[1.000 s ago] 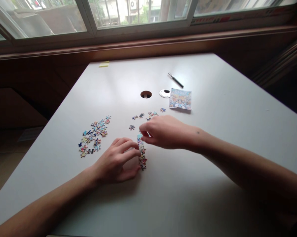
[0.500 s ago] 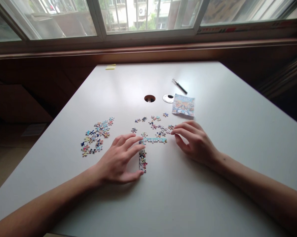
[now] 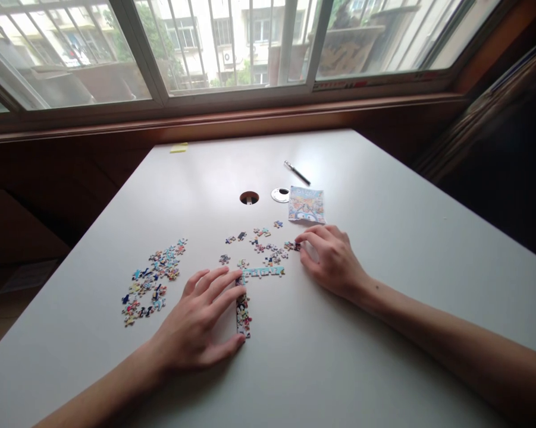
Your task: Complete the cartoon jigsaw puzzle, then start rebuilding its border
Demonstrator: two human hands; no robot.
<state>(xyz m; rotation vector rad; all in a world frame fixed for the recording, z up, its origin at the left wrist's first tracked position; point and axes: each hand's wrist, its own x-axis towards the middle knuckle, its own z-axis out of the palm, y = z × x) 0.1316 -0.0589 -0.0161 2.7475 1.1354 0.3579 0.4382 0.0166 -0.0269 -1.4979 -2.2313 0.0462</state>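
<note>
An L-shaped strip of joined jigsaw puzzle pieces lies on the table, with a light blue top row (image 3: 263,271) and a colourful left column (image 3: 243,315). My left hand (image 3: 205,318) is spread beside the strip, its fingertips touching the corner and upper column and its thumb at the column's lower end. To the right, my right hand (image 3: 330,258) has its thumb and index finger closed around a small dark puzzle piece (image 3: 297,245) at the edge of the loose pieces. The fingers partly cover that piece. More loose puzzle pieces (image 3: 272,251) lie just above the top row.
A larger pile of loose pieces (image 3: 154,276) lies on the left of the white table (image 3: 384,368). Further back are a picture sheet (image 3: 307,205), a pen (image 3: 297,173), a round cable hole (image 3: 249,197), its metal cover (image 3: 279,195) and a yellow sticky note (image 3: 178,147).
The view has tilted up and shifted right. My right fingertips have closed in on a dark piece at the right of the loose group. My left hand stays against the joined strip.
</note>
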